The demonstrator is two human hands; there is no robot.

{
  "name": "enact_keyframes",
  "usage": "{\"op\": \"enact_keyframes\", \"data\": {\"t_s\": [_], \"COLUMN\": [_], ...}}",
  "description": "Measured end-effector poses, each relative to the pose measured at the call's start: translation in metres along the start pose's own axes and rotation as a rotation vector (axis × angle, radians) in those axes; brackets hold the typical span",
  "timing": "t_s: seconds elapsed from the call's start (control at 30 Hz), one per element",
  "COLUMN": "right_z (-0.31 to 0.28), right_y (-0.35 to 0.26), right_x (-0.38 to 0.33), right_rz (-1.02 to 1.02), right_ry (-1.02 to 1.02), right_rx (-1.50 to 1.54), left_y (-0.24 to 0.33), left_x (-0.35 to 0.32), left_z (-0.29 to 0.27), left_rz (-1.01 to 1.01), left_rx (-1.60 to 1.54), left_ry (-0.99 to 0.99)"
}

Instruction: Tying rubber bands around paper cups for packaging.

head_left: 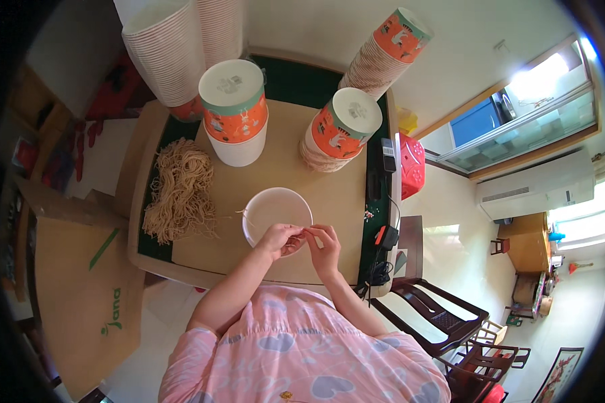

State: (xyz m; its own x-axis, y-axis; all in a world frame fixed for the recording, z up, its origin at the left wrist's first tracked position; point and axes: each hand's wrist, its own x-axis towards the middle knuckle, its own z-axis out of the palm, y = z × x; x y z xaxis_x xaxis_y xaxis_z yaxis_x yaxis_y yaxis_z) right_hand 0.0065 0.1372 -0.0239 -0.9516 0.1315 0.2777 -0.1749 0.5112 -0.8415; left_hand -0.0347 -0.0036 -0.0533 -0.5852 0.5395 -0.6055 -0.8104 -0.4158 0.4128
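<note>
An open white paper tub [277,208] stands on the table close to me. Over its near right rim my left hand [282,240] and my right hand [324,250] meet, thumbs and fingertips pinched together. Whatever is between the fingertips is too small to make out. A thin beige cord end [242,213] pokes over the tub's left rim. To the left lies a loose heap of beige cords [183,191]. Behind the tub stand two short upside-down stacks of tubs with orange and green printed bands, the left stack [234,114] and the right stack [341,129].
Tall stacks of white tubs [165,50] rise at the back left, and another printed stack [386,54] at the back right. Chargers and cables [385,236] lie along the table's right edge. A large cardboard box [87,295] stands left, a dark wooden chair [440,316] right.
</note>
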Motion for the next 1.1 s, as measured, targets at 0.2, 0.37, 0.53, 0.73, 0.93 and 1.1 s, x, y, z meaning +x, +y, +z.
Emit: {"op": "enact_keyframes", "data": {"t_s": [0.2, 0.37, 0.53, 0.73, 0.93, 1.1], "right_z": [-0.003, -0.004, -0.007, -0.006, -0.005, -0.004], "right_y": [0.002, -0.003, -0.001, 0.004, 0.002, 0.001], "right_x": [-0.002, -0.002, 0.01, 0.016, 0.018, 0.018], "right_rz": [-0.109, -0.13, 0.131, 0.137, 0.147, 0.13], "right_ry": [-0.061, -0.095, -0.211, -0.2, -0.198, -0.182], "right_rx": [-0.098, -0.086, 0.048, 0.034, 0.044, 0.033], "left_y": [0.007, 0.006, 0.006, 0.008, 0.002, 0.001], "left_x": [-0.006, -0.007, -0.014, -0.019, -0.016, -0.018], "left_z": [0.0, 0.0, 0.007, 0.014, 0.009, 0.016], "left_rz": [0.021, 0.114, 0.28, 0.358, 0.497, 0.64], "left_rx": [0.093, 0.271, 0.615, 0.56, 0.695, 0.891], "left_ry": [0.032, 0.113, 0.208, 0.236, 0.212, 0.295]}}
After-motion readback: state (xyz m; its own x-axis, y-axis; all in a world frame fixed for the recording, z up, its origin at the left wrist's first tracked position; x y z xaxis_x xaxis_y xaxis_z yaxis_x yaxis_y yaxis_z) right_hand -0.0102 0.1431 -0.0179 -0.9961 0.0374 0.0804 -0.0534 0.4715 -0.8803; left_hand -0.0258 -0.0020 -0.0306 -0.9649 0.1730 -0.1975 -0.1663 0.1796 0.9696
